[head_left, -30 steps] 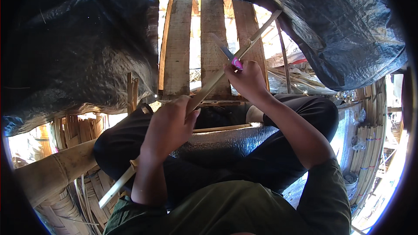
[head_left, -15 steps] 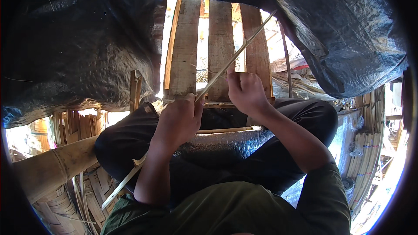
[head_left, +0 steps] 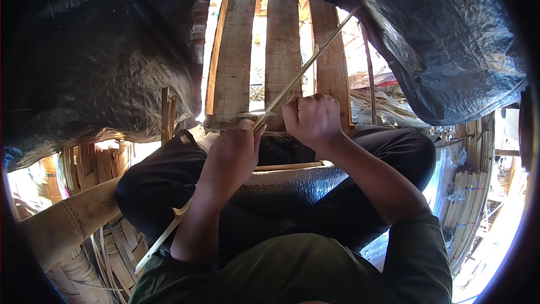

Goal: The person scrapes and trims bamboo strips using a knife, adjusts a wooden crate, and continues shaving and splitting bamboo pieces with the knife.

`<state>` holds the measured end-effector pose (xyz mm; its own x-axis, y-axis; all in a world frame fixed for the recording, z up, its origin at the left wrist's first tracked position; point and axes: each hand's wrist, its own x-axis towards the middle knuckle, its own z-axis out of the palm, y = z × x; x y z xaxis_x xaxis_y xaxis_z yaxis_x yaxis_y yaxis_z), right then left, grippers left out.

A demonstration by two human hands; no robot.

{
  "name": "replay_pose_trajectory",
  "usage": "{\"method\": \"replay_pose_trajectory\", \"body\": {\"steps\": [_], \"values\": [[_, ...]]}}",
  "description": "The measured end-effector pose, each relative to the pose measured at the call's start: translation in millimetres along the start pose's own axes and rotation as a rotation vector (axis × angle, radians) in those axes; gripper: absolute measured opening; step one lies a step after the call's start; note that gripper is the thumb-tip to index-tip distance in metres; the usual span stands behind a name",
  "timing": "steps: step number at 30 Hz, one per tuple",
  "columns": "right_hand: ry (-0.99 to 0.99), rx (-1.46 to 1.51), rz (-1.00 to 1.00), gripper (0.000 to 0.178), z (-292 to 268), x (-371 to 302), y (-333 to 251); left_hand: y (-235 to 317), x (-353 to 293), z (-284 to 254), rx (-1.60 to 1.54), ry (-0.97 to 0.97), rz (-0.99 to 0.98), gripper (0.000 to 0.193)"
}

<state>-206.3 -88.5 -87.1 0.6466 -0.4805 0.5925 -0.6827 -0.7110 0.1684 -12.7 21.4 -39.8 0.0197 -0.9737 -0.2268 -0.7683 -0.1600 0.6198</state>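
A long, pale bamboo strip (head_left: pixel 308 67) slants from my left hand toward the upper right, a raised node partway along it. My left hand (head_left: pixel 232 151) is closed around the strip in front of my lap. Its other end (head_left: pixel 160 240) comes out behind my left forearm at the lower left. My right hand (head_left: pixel 316 117) is a fist just right of the strip. From its side a thin knife blade (head_left: pixel 256 114) reaches across the strip, close above my left thumb. The knife's handle is hidden inside the fist.
Wooden slats (head_left: pixel 233 50) stand ahead with bright gaps between them. Dark plastic sheeting (head_left: pixel 101 67) hangs at the left and upper right. A thick bamboo pole (head_left: pixel 70 222) lies beside my left knee. Bundled strips (head_left: pixel 469 202) stand on the right; woven bamboo (head_left: pixel 121 247) is at lower left.
My right hand has come a little down and left, toward my left hand, and the blade now shows across the strip. My left hand keeps its hold, nearly in place.
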Motion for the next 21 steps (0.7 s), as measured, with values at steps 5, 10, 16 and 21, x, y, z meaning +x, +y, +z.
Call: {"method": "replay_pose_trajectory", "body": {"steps": [5, 10, 16, 21], "values": [[-0.245, -0.026, 0.294, 0.032, -15, 20, 13, 2, -3, 3, 0.031, -0.034, -0.051, 0.028], [-0.208, 0.111, 0.197, 0.028, -1, 0, -4, 3, -2, 3, 0.052, -0.030, -0.048, 0.029], [-0.296, -0.103, 0.329, 0.034, -11, 16, -7, 3, -4, 7, 0.112, -0.033, -0.021, 0.028], [-0.636, 0.181, 0.493, 0.041, -37, 38, -13, 3, -5, 7, 0.165, 0.020, 0.031, 0.028]]}}
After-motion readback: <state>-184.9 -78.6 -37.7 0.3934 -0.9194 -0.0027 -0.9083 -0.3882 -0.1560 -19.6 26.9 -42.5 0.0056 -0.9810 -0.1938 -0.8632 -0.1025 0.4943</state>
